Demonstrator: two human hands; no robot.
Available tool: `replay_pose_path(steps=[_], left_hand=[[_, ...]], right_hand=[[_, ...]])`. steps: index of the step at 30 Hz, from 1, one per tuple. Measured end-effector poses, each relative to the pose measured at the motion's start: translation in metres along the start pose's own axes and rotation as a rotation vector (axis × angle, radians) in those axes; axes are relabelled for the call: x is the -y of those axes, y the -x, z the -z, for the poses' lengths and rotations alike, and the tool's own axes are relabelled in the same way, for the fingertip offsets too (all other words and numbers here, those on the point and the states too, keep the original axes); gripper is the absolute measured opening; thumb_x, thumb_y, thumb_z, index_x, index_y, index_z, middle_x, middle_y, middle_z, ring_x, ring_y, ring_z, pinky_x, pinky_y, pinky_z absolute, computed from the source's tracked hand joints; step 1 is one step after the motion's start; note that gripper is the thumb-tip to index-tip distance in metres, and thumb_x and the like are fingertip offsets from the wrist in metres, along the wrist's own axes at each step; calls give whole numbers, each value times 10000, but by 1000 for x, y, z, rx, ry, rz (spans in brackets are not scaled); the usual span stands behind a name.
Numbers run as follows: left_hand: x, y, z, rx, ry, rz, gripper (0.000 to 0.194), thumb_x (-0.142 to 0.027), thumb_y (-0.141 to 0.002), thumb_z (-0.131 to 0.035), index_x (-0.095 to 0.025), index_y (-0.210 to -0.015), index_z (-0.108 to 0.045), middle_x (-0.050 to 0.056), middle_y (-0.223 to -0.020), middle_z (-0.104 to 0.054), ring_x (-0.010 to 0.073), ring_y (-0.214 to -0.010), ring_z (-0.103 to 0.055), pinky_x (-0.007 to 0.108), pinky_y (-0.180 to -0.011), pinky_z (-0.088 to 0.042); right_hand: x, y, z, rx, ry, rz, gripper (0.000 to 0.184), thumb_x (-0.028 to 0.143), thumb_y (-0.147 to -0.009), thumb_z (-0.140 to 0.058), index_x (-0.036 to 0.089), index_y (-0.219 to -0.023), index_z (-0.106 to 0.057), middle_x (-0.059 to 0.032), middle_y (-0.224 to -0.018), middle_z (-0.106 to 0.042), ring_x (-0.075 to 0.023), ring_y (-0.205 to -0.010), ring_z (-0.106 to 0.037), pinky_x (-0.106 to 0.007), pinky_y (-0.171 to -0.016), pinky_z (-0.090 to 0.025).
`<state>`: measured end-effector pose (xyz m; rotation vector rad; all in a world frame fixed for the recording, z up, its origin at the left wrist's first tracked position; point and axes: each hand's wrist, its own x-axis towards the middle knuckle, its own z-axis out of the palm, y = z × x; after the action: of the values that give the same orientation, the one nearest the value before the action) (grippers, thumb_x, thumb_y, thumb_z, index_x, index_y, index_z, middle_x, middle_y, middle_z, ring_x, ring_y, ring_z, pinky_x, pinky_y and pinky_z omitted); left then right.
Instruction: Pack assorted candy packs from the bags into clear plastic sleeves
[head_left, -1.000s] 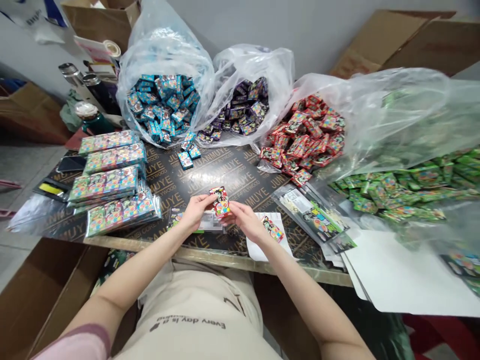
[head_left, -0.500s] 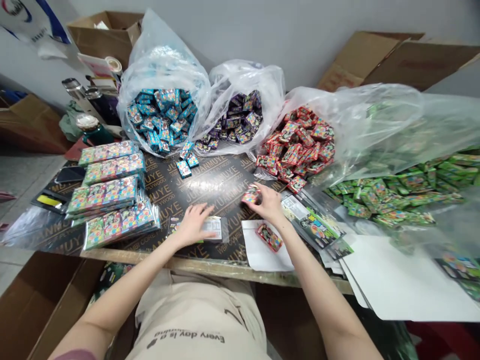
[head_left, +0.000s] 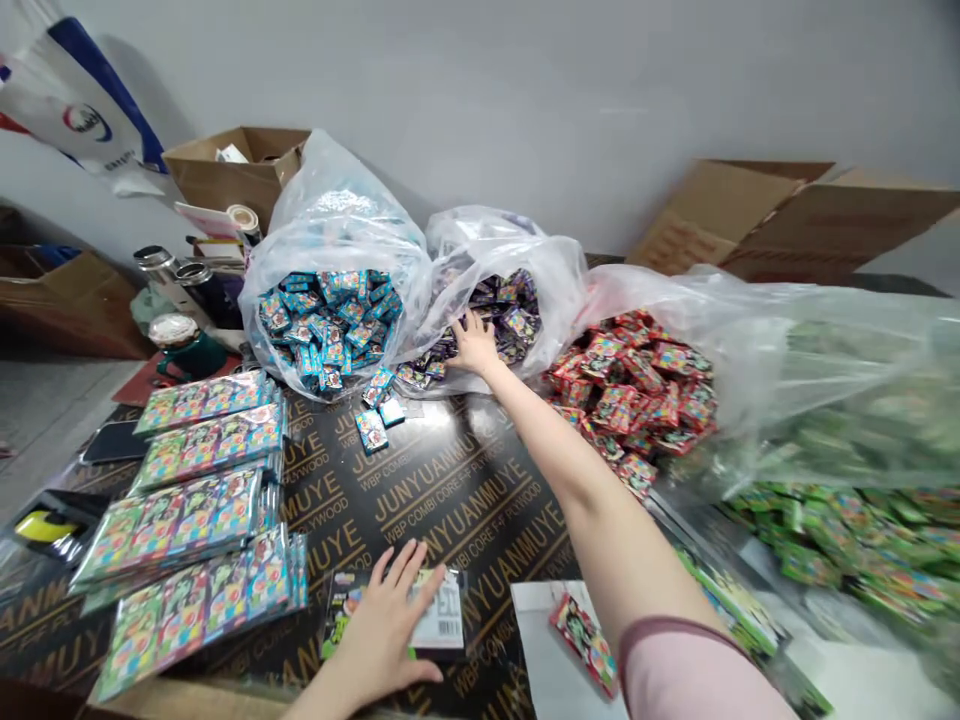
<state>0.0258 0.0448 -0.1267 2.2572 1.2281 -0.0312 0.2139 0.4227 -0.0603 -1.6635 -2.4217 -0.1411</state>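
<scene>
the right hand [head_left: 474, 345] was extended to the mouth of the clear bag [head_left: 564, 270], fingers spread; contact with a packet could not be told. the purple packets [head_left: 519, 322] lay within and at that mouth, beyond and beside the fingertips, long axes at mixed angles; the right hand was nearer. the left hand [head_left: 386, 622], fingers spread, lay over the printed card [head_left: 442, 632], its long axis left to right on the bench [head_left: 450, 470].

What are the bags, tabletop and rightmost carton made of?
Bags: probably thin, glossy plastic; they look see-through and crinkled.
Tabletop: likely plywood, smoothly coated; it reflects light and reads PLYWOOD.
Carton: apparently matt cardboard; brown, with folded flaps.
</scene>
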Motion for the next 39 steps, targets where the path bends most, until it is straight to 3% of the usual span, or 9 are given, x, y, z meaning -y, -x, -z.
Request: replay_pose_path(steps=[4,7,12,16,24,27,31,35,39], left_hand=[[4,-1,-4,11,51,-15,1079,-737,-660,-623,-360,-1511,-76,134,-1579,-55,381,-1446,-123,633,-1124,-216],[5,-2,-5,21,48,-20,1099,-725,-654,-641,-364,-1510,-54,131,-1576,-56,382,-1442,-134,621,-1126,-232],[5,-3,-3,39,27,-27,1120,-687,-648,-682,-344,-1514,-60,154,-1567,-77,397,-1435,-153,629,-1111,-254],[5,-2,-6,11,2,-52,1150,-683,-634,-697,-327,-1518,-53,169,-1566,-90,402,-1431,-178,622,-1101,-267],[0,0,-9,-94,-107,-36,1202,-596,-560,-805,-308,-1513,-133,157,-1569,-174,378,-1422,-241,561,-1110,-271],[0,1,-9,-109,-97,-36,1172,-604,-565,-797,-297,-1509,-173,161,-1561,-213,373,-1419,-253,552,-1111,-271],[1,1,-9,-141,-94,-36,1118,-614,-594,-773,-287,-1501,-207,169,-1559,-225,364,-1424,-245,556,-1114,-255],[0,3,-7,-162,-105,-46,1077,-610,-608,-766,-273,-1490,-249,178,-1550,-250,356,-1425,-248,548,-1121,-238],[2,6,-6,-188,-110,-66,1045,-621,-620,-750,-250,-1481,-286,193,-1540,-267,353,-1426,-245,536,-1121,-236]], right_hand=[[28,-28,-30,12,-103,-12,1160,496,-550,-821,148,-1480,-222,-252,-1530,-188,-456,-1356,-246,-628,-994,-354],[33,-30,-40,-16,-209,-34,1144,515,-552,-821,236,-1484,-219,-169,-1562,-118,-435,-1331,-292,-530,-904,-489],[9,-27,-36,40,-235,158,887,315,-684,-763,294,-1454,-323,-84,-1576,-52,-391,-1343,-308,-472,-942,-491],[4,-24,-37,97,-162,223,893,164,-664,-737,282,-1454,-339,-63,-1595,17,-396,-1365,-278,-459,-988,-461],[16,-18,-33,7,2,187,650,184,-799,-574,261,-1422,-401,-125,-1576,-161,-368,-1266,-399,-426,-803,-537],[8,18,-14,-24,-17,191,634,198,-785,-589,270,-1396,-441,-113,-1569,-189,-342,-1208,-467,-414,-786,-545],[1,111,2,-80,-69,251,630,171,-780,-593,238,-1392,-459,-128,-1558,-222,-301,-1233,-482,-385,-873,-528],[-3,207,0,-81,-45,392,548,136,-827,-545,252,-1360,-505,-114,-1529,-312,-283,-1310,-429,-418,-1008,-444],[-8,265,-5,-63,19,356,439,233,-856,-588,238,-1295,-569,-159,-1469,-413,-322,-1343,-389,-550,-1062,-311]])
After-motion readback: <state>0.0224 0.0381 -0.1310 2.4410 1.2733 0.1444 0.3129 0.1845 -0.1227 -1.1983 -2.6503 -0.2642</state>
